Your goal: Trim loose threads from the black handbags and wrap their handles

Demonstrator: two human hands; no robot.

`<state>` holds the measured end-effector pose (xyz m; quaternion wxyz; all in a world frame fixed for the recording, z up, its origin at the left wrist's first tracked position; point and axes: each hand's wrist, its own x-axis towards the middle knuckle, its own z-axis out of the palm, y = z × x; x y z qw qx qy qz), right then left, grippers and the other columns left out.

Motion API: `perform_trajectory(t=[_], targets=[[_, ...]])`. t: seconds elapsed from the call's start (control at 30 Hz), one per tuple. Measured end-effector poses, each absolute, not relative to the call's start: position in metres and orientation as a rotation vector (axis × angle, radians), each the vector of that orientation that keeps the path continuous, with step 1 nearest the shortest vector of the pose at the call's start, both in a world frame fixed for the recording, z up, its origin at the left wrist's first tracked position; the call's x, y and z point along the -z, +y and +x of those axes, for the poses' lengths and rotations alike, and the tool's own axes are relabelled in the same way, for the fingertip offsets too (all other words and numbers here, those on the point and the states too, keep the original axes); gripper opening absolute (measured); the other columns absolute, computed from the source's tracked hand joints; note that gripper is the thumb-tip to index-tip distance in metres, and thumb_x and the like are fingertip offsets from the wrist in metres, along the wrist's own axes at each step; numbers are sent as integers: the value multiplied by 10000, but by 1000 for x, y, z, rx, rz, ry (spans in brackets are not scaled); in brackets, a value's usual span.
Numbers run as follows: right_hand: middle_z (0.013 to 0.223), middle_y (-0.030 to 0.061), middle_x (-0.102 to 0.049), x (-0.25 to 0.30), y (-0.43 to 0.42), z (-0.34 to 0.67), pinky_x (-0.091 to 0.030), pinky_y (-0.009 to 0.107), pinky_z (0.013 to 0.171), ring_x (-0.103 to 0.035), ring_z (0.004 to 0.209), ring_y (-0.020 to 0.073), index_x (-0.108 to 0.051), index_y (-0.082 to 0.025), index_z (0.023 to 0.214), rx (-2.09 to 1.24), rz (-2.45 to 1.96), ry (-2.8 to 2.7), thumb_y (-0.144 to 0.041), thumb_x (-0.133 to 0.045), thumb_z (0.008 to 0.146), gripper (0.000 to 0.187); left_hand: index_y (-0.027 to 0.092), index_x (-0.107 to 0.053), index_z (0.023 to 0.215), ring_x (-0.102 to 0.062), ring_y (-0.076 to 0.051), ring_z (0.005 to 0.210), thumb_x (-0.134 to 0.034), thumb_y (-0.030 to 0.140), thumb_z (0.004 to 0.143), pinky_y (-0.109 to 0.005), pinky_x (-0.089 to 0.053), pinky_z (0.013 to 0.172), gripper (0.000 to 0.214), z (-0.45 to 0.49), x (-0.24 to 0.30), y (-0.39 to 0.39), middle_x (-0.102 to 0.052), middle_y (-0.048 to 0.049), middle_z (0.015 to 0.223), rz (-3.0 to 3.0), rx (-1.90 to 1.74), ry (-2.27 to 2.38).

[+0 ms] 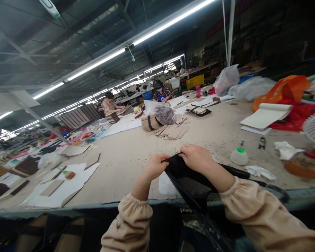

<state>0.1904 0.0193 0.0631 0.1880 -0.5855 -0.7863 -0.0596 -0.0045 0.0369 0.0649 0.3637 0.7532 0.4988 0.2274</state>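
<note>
A black bag point(194, 185) hangs tilted over the front edge of the table, its dark lining showing. My left hand point(154, 166) pinches the bag's rim at its upper left corner, fingers closed. Just to the right, my right hand point(198, 159) is closed on the same rim, with its fingertips near the left hand. A black strap or handle of the bag reaches right along the table edge. Under the bag's left side lies a white sheet point(166, 183). The bag's lower part drops below the table edge into shadow.
On the right are a glue bottle point(239, 155) with a green collar, a small clamp point(261, 142), a white glove point(261, 172) and a jar of amber liquid point(303, 166). Cut board pieces point(173, 131) lie ahead; papers point(65, 189) at left. Co-workers sit farther back.
</note>
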Motion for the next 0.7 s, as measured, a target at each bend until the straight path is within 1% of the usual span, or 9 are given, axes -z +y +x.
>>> perform_trajectory(t=[0.17,0.4,0.7], targets=[[869,30,-622,-63,21,191,-368,288,615,-582,812,190,-596,-219,806,162,-1655,-2226,-363,-424,869,233,148,-649,856,-594,-139,732,-487,94,658,-213,-427,640,261,-4,-65,37,-678,-12,797,1865,-631,1266],[878,27,-627,-64,21,193,-368,283,641,-580,820,188,-597,-219,808,134,-1630,-2248,-365,-422,869,235,115,-654,872,-585,-134,725,-517,75,644,-206,-419,632,269,-5,-74,36,-674,-35,805,1790,-565,1168],[927,48,-629,-68,20,191,-376,276,668,-571,848,189,-612,-211,852,72,-1680,-2246,-359,-413,872,249,130,-654,882,-594,-150,717,-584,170,665,-218,-425,615,232,-6,-71,34,-680,-37,810,1836,-552,1180]])
